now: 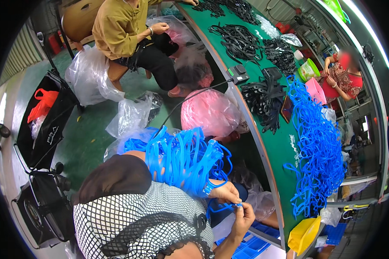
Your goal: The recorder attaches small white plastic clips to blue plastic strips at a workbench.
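Observation:
A thick bundle of blue straps (173, 159) hangs looped over my left forearm, down to the wrist. My left hand (224, 191) is closed, its fingertips pinching the end of one blue strap (218, 209). Right beside it, my right hand (245, 217) grips the same strap end with thumb and finger. A small clear piece shows at the fingertips, too small to make out. Both hands meet in front of my body, left of the table edge. On the green table (270, 149) lies a large tangled heap of blue straps (317, 146).
Several piles of black straps (235, 41) lie farther up the table, near a small black device (237, 74). A yellow scoop-shaped container (304, 235) sits at the near end. Pink-filled plastic bags (209, 112) stand under the edge. Two co-workers sit at far left (121, 30) and across (343, 77).

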`<action>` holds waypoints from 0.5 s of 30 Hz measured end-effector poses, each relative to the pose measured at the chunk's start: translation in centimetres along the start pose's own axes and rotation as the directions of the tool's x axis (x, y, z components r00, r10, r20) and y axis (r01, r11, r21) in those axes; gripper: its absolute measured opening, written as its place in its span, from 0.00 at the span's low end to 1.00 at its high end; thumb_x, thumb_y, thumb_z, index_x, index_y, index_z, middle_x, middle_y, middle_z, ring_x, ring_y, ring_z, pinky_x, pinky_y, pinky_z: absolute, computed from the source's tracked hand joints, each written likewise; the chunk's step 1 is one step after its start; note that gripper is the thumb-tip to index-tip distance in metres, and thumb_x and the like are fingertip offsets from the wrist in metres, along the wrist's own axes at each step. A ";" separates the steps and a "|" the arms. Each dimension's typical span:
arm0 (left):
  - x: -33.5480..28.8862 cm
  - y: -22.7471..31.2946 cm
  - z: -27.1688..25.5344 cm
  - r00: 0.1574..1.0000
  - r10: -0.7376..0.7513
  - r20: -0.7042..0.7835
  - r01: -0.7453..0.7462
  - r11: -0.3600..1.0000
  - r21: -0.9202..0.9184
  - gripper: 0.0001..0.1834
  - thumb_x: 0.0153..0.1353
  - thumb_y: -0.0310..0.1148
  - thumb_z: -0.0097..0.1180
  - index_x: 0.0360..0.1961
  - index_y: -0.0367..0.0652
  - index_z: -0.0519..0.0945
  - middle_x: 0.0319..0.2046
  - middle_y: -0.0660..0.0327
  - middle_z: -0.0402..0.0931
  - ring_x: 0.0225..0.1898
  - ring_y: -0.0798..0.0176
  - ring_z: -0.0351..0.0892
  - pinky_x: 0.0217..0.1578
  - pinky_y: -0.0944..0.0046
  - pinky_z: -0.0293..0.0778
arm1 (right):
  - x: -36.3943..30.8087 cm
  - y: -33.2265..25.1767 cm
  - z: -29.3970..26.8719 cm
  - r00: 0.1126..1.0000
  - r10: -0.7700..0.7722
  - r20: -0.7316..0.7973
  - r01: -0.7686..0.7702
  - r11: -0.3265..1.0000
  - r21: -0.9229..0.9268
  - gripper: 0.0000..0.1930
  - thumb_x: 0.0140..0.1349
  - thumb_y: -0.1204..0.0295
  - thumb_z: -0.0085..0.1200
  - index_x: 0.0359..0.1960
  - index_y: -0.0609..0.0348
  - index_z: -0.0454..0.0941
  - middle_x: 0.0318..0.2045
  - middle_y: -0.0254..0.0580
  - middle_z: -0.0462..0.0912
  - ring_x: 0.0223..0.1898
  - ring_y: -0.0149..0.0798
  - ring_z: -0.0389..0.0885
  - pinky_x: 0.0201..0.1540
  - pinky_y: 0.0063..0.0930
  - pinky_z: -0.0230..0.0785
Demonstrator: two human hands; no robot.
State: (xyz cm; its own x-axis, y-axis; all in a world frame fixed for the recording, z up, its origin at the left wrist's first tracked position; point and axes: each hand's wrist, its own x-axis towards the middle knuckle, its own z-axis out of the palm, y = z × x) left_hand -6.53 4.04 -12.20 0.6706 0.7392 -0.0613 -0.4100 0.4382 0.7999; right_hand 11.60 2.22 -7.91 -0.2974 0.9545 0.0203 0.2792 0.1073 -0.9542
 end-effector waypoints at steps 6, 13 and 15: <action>0.7 -0.9 -0.1 0.970 0.244 0.008 -0.239 0.941 0.238 0.16 0.58 0.40 0.56 0.34 0.38 0.68 0.23 0.68 0.67 0.26 0.78 0.64 0.24 0.74 0.61 | 0.3 -0.6 -1.2 0.989 0.075 0.124 -0.111 0.942 0.316 0.08 0.56 0.74 0.52 0.33 0.67 0.74 0.28 0.35 0.76 0.26 0.25 0.71 0.30 0.17 0.63; 0.3 0.1 -0.1 0.957 0.283 0.069 -0.285 0.857 0.430 0.14 0.61 0.39 0.51 0.39 0.38 0.67 0.26 0.64 0.70 0.29 0.74 0.70 0.27 0.70 0.66 | 1.4 -0.9 -1.6 0.945 0.135 0.297 -0.172 0.980 0.101 0.09 0.53 0.76 0.55 0.34 0.67 0.75 0.30 0.34 0.77 0.31 0.25 0.73 0.35 0.17 0.64; 0.0 1.2 -0.2 0.963 0.257 0.077 -0.259 0.815 0.518 0.15 0.61 0.37 0.49 0.42 0.38 0.68 0.29 0.60 0.73 0.31 0.69 0.73 0.28 0.67 0.68 | 1.7 -0.6 -2.1 0.935 0.129 0.329 -0.165 0.983 0.082 0.08 0.52 0.78 0.56 0.33 0.67 0.76 0.30 0.33 0.77 0.32 0.25 0.72 0.35 0.16 0.62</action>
State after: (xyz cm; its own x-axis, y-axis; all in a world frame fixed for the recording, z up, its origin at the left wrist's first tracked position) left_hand -7.11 4.66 -11.35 0.5882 0.7855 0.1924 -0.1874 -0.0990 0.9773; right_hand 12.83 4.34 -6.66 -0.5426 0.8152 -0.2025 0.2489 -0.0743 -0.9657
